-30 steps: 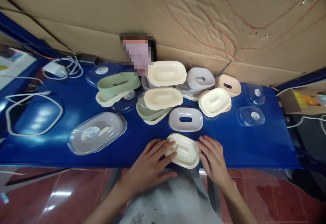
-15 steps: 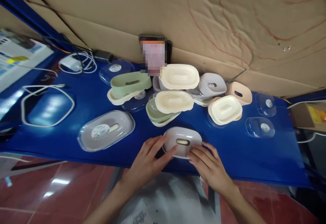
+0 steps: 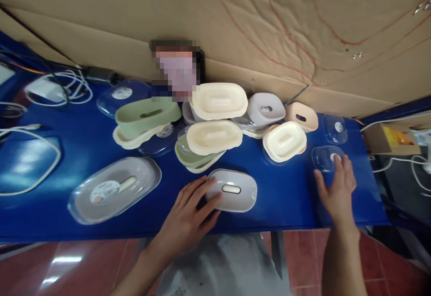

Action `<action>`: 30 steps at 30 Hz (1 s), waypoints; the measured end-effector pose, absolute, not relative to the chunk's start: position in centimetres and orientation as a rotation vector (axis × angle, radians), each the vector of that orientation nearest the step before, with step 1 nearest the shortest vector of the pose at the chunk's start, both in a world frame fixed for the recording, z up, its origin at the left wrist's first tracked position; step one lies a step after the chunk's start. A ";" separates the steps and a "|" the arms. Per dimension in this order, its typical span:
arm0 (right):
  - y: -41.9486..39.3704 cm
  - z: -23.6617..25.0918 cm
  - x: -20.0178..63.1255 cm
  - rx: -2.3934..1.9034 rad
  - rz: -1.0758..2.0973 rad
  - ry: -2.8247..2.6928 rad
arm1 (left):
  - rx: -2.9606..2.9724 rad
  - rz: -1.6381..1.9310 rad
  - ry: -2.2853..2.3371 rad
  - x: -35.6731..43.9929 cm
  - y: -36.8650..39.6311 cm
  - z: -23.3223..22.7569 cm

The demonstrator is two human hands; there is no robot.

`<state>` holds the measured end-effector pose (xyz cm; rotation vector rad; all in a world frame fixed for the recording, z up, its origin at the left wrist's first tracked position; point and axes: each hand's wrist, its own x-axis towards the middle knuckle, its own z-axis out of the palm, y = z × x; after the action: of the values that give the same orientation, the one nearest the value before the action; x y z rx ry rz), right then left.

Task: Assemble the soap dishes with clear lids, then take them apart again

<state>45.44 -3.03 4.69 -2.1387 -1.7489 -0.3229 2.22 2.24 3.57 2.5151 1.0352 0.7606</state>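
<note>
A glossy grey oval plastic box (image 3: 244, 197), with a cream insert showing in its central slot, lies near the table's front edge. My left hand (image 3: 191, 206) grips its left end, fingers and thumb on the rim and top. Far to the right, my right hand (image 3: 338, 186) is spread over a clear lid (image 3: 321, 159) with a round label. Its fingertips overlap the label; whether they touch the lid is unclear. Another clear lid (image 3: 332, 127) lies behind it. On the left rests a grey box under a clear labelled lid (image 3: 111, 192).
Behind the hands are cream trays (image 3: 215, 136), a green oval box (image 3: 148, 114), a grey box (image 3: 267, 107) and a peach box (image 3: 303, 116). A blurred-out phone-like device (image 3: 178, 67) leans on the cardboard wall. White cables (image 3: 77, 87) lie on the left.
My right hand has left the grey box and moved right to the clear lid. My left hand stays at the box. The view has shifted to the right.
</note>
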 end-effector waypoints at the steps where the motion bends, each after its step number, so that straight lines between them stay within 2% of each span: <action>1: -3.5 4.4 47.0 -2.243 -0.352 -1.731 | 2.496 0.759 1.040 2.4 2.3 3.6; 3: -5.0 3.7 48.7 -2.341 -0.365 -1.784 | 2.485 0.741 1.042 2.7 2.4 3.7; 6: -6.9 3.5 48.2 -2.270 -0.306 -1.885 | 2.513 0.712 1.038 3.2 2.4 3.7; 11: -7.7 5.1 44.4 -1.950 0.135 -1.846 | 2.447 0.653 1.055 4.2 2.8 3.6; 18: -4.9 5.9 35.9 -1.394 0.390 -2.235 | 2.182 0.650 0.978 3.9 2.8 2.6; 24: -1.8 5.3 32.7 -1.142 0.276 -2.587 | 2.152 0.532 0.969 3.3 2.8 3.5; 30: -1.3 4.3 32.1 -1.033 0.112 -2.628 | 2.209 0.465 0.986 2.9 3.0 3.6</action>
<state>32.15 -1.35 4.27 -1.0332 -2.6275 0.1116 2.90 3.04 3.63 2.2090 0.9858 0.4652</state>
